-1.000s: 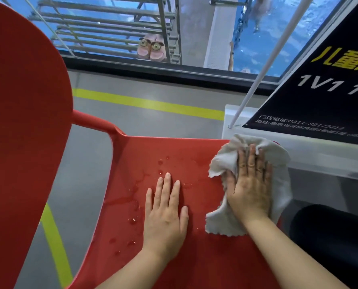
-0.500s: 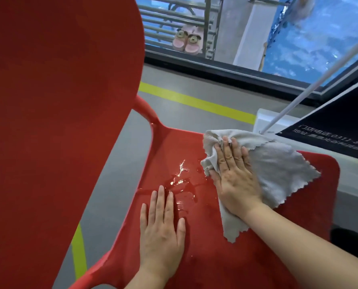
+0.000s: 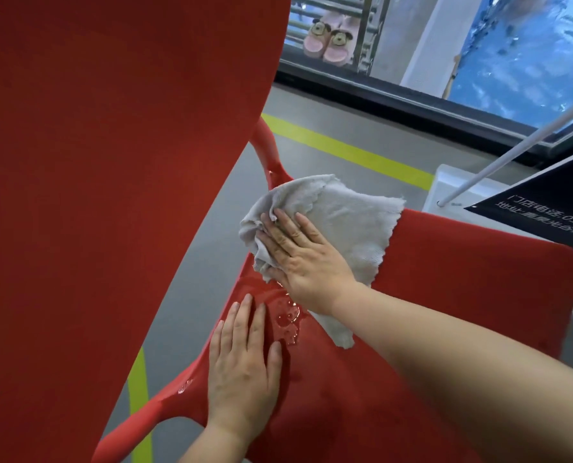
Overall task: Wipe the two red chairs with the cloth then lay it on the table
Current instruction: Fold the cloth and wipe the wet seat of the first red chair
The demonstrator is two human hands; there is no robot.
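A red plastic chair (image 3: 462, 312) fills the view, its tall backrest on the left and its seat in the middle. My right hand (image 3: 305, 262) presses flat on a grey cloth (image 3: 345, 222) at the seat's far left corner, beside the arm strut. My left hand (image 3: 241, 365) lies flat on the seat's near left edge, fingers together, holding nothing. A small puddle of water (image 3: 286, 317) shines on the seat between the two hands. No second chair and no table top are in view.
Grey floor with yellow-green lines (image 3: 345, 152) runs behind and left of the chair. A white base (image 3: 445, 185) with a slanted white pole (image 3: 512, 155) and a black sign (image 3: 545, 208) stands at the right. Pink slippers (image 3: 328, 41) sit on a metal rack by the blue pool.
My right hand has slid the cloth leftward across the seat, from its right edge to the far left corner. My left hand stayed flat on the seat. The view swung right.
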